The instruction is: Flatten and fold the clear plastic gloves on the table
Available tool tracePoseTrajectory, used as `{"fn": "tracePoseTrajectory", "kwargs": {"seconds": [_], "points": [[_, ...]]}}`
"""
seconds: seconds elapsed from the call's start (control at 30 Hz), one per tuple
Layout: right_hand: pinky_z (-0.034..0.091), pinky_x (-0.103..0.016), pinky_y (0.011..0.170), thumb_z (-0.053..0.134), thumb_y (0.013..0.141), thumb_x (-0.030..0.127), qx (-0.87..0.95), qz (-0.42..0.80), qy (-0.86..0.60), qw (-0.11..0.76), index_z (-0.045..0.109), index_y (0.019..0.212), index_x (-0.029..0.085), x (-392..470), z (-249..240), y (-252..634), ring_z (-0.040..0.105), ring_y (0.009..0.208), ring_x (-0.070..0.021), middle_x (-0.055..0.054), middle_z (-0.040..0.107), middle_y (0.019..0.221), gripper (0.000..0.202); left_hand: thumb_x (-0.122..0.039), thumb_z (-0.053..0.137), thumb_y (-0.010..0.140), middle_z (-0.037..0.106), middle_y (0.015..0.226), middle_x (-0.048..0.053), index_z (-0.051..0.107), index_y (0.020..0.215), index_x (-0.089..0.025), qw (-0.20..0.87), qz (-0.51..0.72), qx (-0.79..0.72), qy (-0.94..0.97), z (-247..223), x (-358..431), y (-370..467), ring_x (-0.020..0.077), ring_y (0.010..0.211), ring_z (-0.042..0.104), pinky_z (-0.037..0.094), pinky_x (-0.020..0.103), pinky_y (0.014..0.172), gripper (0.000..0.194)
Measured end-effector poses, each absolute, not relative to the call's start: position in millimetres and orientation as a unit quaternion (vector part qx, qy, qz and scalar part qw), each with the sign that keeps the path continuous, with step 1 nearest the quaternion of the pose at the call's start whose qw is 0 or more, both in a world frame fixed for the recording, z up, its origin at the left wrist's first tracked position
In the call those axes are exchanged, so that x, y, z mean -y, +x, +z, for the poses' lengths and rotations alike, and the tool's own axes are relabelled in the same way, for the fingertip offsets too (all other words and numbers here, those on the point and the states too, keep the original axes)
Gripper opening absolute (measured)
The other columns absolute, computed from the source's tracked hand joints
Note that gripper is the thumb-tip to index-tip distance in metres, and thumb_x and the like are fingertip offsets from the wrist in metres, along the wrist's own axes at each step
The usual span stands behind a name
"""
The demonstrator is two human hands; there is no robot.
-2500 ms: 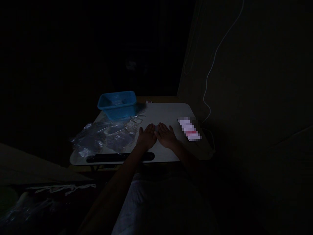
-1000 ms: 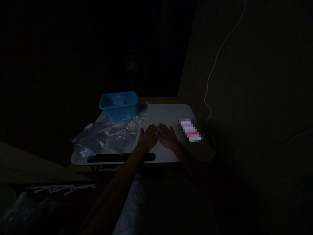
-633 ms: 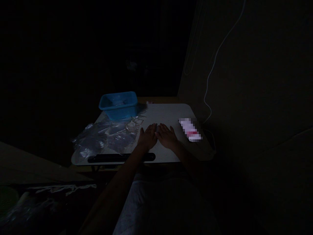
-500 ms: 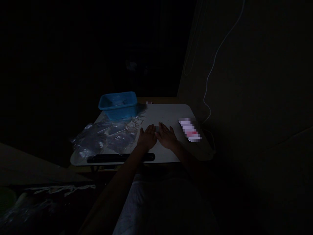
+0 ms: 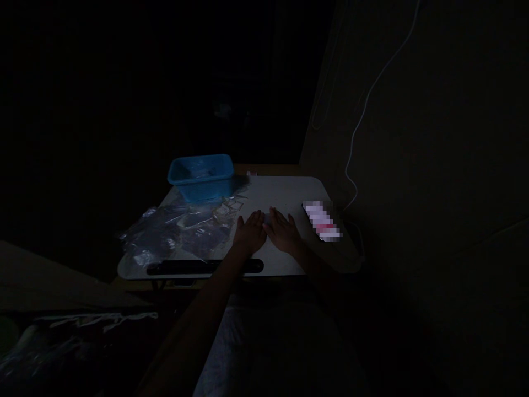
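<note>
My left hand [image 5: 249, 232] lies flat on the white table [image 5: 276, 190], with its thumb out to the side. Beside it my right hand [image 5: 284, 230] is also stretched out flat, palm down. Between the two sets of fingers a small pale flat piece [image 5: 266, 218] shows, partly covered; in this dim light I cannot make out its kind. To the left of my left hand lie loose clear plastic bags [image 5: 202, 234], with several small pale-edged pieces [image 5: 229, 205] at their far side.
A blue plastic basket [image 5: 206, 190] stands at the back left of the table. A lit phone [image 5: 322, 221] lies on the right. Along the front edge runs a black slot [image 5: 182, 268]. A white cable [image 5: 352, 143] hangs down the right wall.
Both hands stay flat in nearly the same spot. The pale piece between the fingers looks slightly less distinct. The view has shifted very slightly.
</note>
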State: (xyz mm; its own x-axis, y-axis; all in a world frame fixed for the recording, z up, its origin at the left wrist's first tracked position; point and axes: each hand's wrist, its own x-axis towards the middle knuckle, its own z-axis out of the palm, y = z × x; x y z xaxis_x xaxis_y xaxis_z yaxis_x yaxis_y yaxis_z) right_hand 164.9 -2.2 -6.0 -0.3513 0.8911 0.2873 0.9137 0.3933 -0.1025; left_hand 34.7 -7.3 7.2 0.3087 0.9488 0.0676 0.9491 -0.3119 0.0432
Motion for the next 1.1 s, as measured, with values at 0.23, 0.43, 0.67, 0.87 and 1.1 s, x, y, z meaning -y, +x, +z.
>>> {"fn": "tracePoseTrajectory", "kwargs": {"seconds": [0.23, 0.43, 0.67, 0.87, 1.1], "points": [[0.019, -0.048, 0.103, 0.016, 0.092, 0.042, 0.827, -0.051, -0.543, 0.136, 0.038, 0.131, 0.014, 2.4, -5.6, 164.6, 0.027, 0.13, -0.0207, -0.012, 0.034, 0.14, 0.053, -0.029, 0.018, 0.087, 0.024, 0.144, 0.009, 0.026, 0.136, -0.014, 0.004, -0.059, 0.591, -0.805, 4.2, 7.5, 34.9, 0.0191, 0.132, 0.022, 0.017, 0.051, 0.104, 0.052], [0.02, -0.048, 0.103, 0.016, 0.091, 0.045, 0.803, -0.048, -0.578, 0.134, 0.037, 0.131, 0.01, 2.1, -6.9, 162.5, 0.026, 0.13, -0.0229, -0.015, 0.034, 0.139, 0.058, -0.031, 0.017, 0.088, 0.028, 0.143, 0.008, 0.029, 0.135, -0.014, 0.016, -0.073, 0.607, -0.791, 3.7, 9.4, 36.6, 0.02, 0.131, 0.023, 0.019, 0.049, 0.104, 0.052], [0.02, -0.047, 0.103, 0.019, 0.09, 0.046, 0.78, -0.053, -0.603, 0.159, 0.04, 0.129, 0.006, 4.2, -9.3, 159.8, 0.029, 0.129, -0.025, -0.018, 0.036, 0.137, 0.059, -0.035, 0.015, 0.088, 0.029, 0.142, 0.011, 0.029, 0.135, -0.012, 0.027, -0.077, 0.634, -0.769, 2.8, 11.2, 37.9, 0.022, 0.131, 0.024, 0.02, 0.049, 0.104, 0.054], [0.032, -0.037, 0.098, 0.023, 0.091, 0.032, 0.761, -0.02, -0.605, 0.235, 0.051, 0.12, 0.009, -8.9, -7.1, 172.0, 0.046, 0.117, -0.0212, -0.015, 0.054, 0.123, 0.046, -0.039, 0.013, 0.089, 0.03, 0.141, 0.012, 0.031, 0.134, -0.011, 0.034, -0.082, 0.625, -0.775, 0.9, 9.7, 36.9, 0.0225, 0.131, 0.025, 0.02, 0.049, 0.103, 0.056], [0.04, -0.028, 0.09, 0.044, 0.076, 0.015, 0.744, 0.059, -0.607, 0.274, 0.052, 0.12, 0.015, -45.4, -2.9, 183.8, 0.055, 0.102, -0.0167, -0.007, 0.061, 0.113, 0.044, -0.032, 0.017, 0.088, 0.03, 0.142, 0.011, 0.03, 0.135, -0.012, 0.038, -0.081, 0.628, -0.773, 0.7, 9.4, 37.4, 0.023, 0.13, 0.026, 0.021, 0.049, 0.102, 0.053]]}}
